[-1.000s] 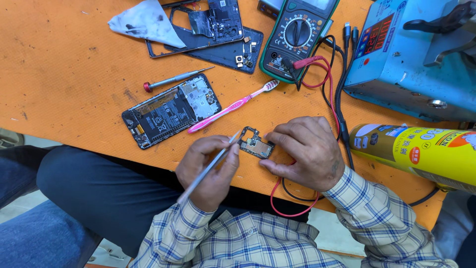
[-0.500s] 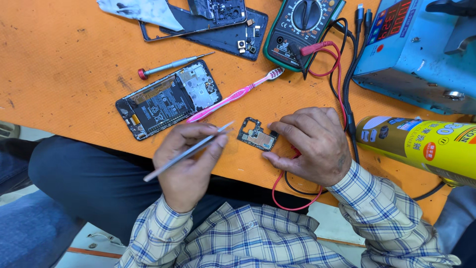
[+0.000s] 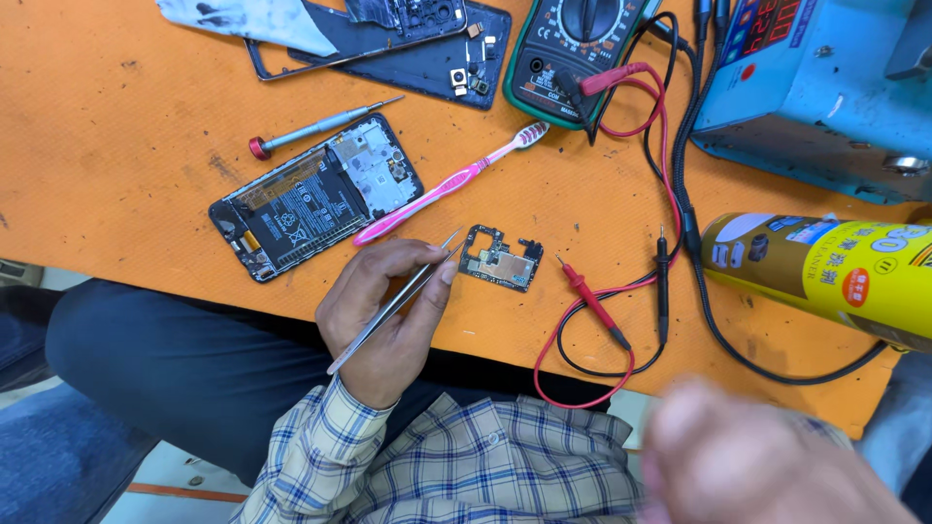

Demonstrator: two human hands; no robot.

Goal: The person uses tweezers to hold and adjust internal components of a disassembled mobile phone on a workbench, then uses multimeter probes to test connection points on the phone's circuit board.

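Orange bench: right hand, blurred and unreadable, has left the circuit board; board now lies free. Left hand still pinches tweezers beside it.

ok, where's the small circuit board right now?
Head view: the circuit board lies flat on the orange table, just right of the tweezers in the left hand, below the pink toothbrush and left of the red probe.
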